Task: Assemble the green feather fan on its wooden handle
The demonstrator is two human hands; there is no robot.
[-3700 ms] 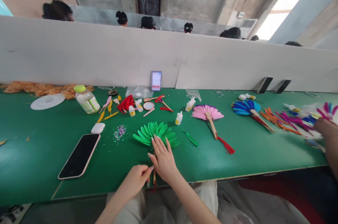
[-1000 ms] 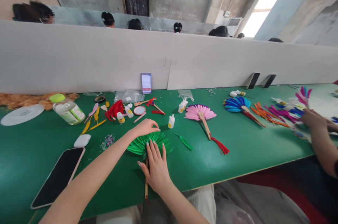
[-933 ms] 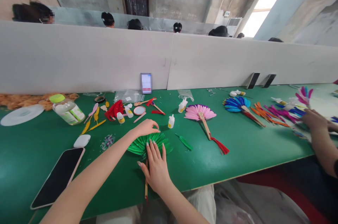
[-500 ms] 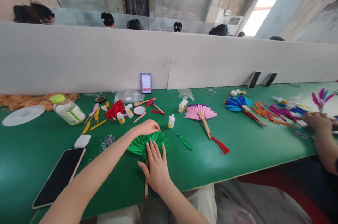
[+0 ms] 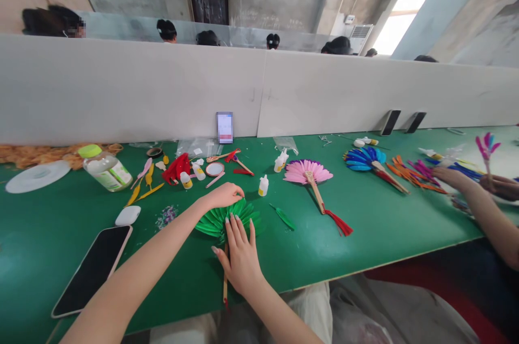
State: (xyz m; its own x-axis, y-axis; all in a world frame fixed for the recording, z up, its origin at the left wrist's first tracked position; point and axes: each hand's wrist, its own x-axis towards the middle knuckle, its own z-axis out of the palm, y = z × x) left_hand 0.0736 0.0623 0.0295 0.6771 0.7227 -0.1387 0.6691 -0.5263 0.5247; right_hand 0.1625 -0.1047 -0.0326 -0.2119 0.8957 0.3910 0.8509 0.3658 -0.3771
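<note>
A green feather fan point(image 5: 211, 220) lies on the green table, its wooden handle point(image 5: 225, 279) pointing toward me. My right hand point(image 5: 242, 255) rests on the fan's lower middle with fingers spread. At the fan's top edge is my left hand point(image 5: 227, 195), its fingers bent and pressed together; what they pinch, if anything, is too small to tell. A loose green feather point(image 5: 284, 217) lies to the right of the fan. Beyond it stands a small white glue bottle point(image 5: 263, 186).
Right of me lie a pink fan point(image 5: 308, 172) and a blue fan point(image 5: 365, 159). Another person's hands point(image 5: 452, 175) work at the far right. A phone point(image 5: 93, 271), a jar point(image 5: 106, 169), yellow feathers point(image 5: 149, 176) and red material point(image 5: 177, 169) are at the left.
My hands have barely moved on the green fan. At the far right, the other person's hands have parted, one reaching left over the loose feathers.
</note>
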